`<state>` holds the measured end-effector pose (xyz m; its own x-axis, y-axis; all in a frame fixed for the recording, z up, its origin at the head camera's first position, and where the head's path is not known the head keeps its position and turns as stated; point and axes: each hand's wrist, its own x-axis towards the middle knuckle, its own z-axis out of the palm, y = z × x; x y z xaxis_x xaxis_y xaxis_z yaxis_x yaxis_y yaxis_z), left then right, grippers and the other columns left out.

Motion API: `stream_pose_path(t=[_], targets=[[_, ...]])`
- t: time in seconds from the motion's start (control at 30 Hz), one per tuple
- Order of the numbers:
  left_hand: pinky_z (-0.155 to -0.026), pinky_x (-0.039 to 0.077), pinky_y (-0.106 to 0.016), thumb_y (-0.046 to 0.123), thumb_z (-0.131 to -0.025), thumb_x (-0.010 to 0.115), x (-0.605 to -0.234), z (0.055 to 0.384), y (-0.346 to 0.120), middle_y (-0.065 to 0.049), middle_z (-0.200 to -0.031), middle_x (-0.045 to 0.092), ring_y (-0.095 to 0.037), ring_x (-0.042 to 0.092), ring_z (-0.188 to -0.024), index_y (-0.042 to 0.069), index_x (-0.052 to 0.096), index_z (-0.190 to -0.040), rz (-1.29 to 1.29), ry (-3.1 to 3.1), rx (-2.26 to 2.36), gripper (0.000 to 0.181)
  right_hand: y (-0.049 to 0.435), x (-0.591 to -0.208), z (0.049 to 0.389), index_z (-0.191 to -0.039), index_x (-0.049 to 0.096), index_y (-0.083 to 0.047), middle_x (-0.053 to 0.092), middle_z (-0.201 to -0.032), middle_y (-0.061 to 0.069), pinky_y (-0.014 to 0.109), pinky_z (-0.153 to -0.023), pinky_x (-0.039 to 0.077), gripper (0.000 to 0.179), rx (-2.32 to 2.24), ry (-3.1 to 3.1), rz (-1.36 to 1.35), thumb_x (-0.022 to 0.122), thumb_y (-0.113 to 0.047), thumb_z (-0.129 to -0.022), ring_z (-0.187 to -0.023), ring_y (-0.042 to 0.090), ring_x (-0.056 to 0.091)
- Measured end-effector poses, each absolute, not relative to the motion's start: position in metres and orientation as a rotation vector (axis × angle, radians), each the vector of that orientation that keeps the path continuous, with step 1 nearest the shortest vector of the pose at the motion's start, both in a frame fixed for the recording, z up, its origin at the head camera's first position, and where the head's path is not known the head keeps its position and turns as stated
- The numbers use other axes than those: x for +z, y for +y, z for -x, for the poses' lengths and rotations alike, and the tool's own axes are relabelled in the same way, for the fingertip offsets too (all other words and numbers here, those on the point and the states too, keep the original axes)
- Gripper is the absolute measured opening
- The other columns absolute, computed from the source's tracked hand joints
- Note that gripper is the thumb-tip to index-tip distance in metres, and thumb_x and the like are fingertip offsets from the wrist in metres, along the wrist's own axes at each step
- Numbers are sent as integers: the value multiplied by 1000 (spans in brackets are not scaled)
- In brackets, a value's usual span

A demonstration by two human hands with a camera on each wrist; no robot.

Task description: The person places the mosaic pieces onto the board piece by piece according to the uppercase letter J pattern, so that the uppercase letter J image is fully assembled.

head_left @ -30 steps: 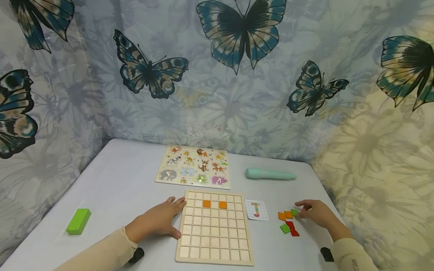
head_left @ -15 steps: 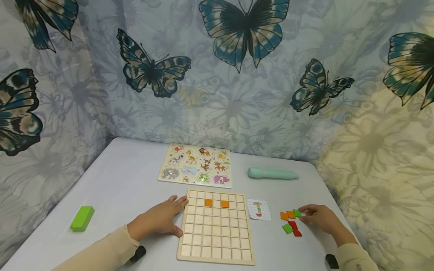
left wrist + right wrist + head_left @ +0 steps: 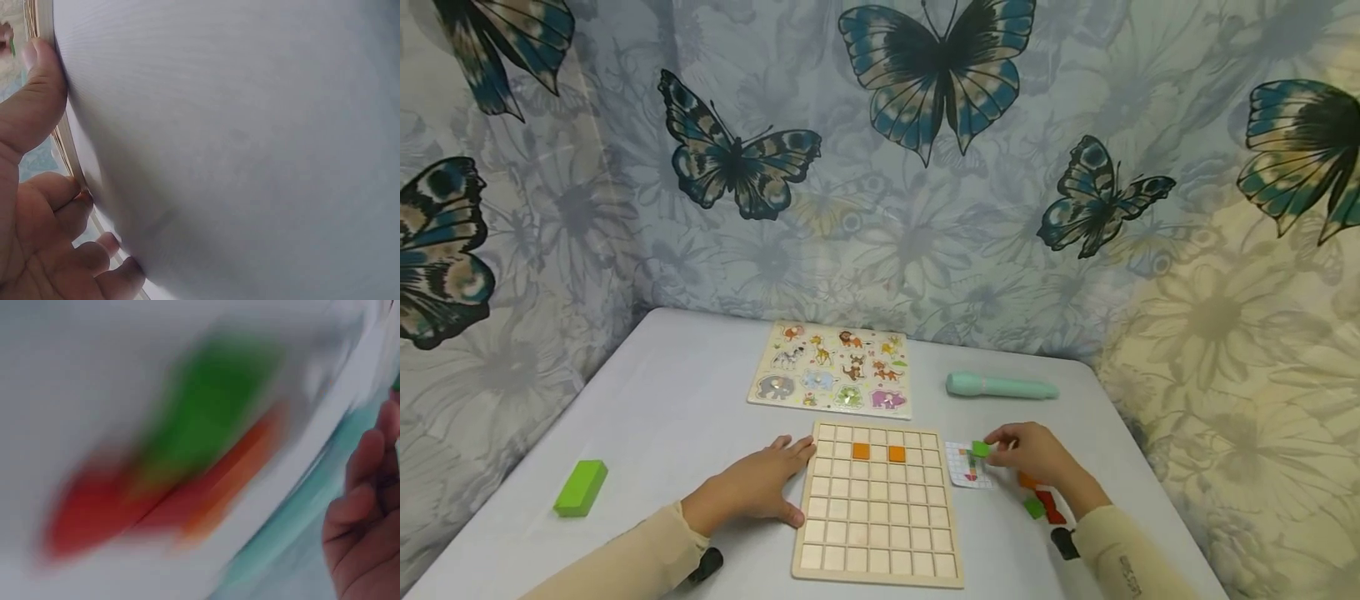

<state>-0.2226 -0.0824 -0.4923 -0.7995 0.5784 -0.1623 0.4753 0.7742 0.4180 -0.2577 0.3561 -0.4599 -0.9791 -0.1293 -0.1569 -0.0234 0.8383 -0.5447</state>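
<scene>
My right hand [image 3: 1037, 452] pinches a green square tile [image 3: 981, 449] between thumb and fingertips, over the small pattern card [image 3: 958, 477] and partly covering it. In the right wrist view the right hand [image 3: 369, 506] is at the right edge. The left hand [image 3: 752, 486] rests against the left edge of the wooden grid board [image 3: 877, 525], fingers spread; the left wrist view shows the thumb [image 3: 37, 94] and fingertips touching that edge. Two orange tiles, a left one [image 3: 861, 451] and a right one [image 3: 897, 453], lie in the board's second row, one cell apart.
Beneath the right forearm lie another green tile [image 3: 1034, 507], red pieces [image 3: 1051, 508] and an orange tile [image 3: 1027, 481], partly hidden. An animal puzzle [image 3: 831, 369] and a mint-green pen-shaped thing [image 3: 1000, 386] lie behind. A green block [image 3: 581, 488] sits at the left.
The right hand has picked the green tile from the group on the right and carried it left to above the card. The left hand has stayed at the board's edge.
</scene>
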Motion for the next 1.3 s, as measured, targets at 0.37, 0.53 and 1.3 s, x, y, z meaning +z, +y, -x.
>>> stream_pose_path(t=[0.37,0.53,1.3], targets=[[-110,30,-55,57,-68,79,-493,222,-82,-9,-158,29,-42,22,-143,4,36,-151,-824,2693,509,108,232,-468,278,-94,76,-23,60,-73,-6,32,-56,44,20,-772,2738,471,84,-29,-77,-62,14,52],[-110,31,-54,58,-67,79,-494,223,-81,-9,-158,30,-42,23,-142,4,37,-151,-829,2708,496,108,218,-476,278,-93,77,-23,59,-73,-7,32,-58,44,22,-737,2765,503,86,-30,-74,-65,14,52],[-110,30,-54,54,-67,81,-494,224,-82,-8,-158,30,-41,22,-143,4,37,-151,-805,2717,492,107,212,-466,274,-106,76,-25,60,-75,-8,32,-59,45,38,-658,2783,491,87,-38,-72,-64,11,51]])
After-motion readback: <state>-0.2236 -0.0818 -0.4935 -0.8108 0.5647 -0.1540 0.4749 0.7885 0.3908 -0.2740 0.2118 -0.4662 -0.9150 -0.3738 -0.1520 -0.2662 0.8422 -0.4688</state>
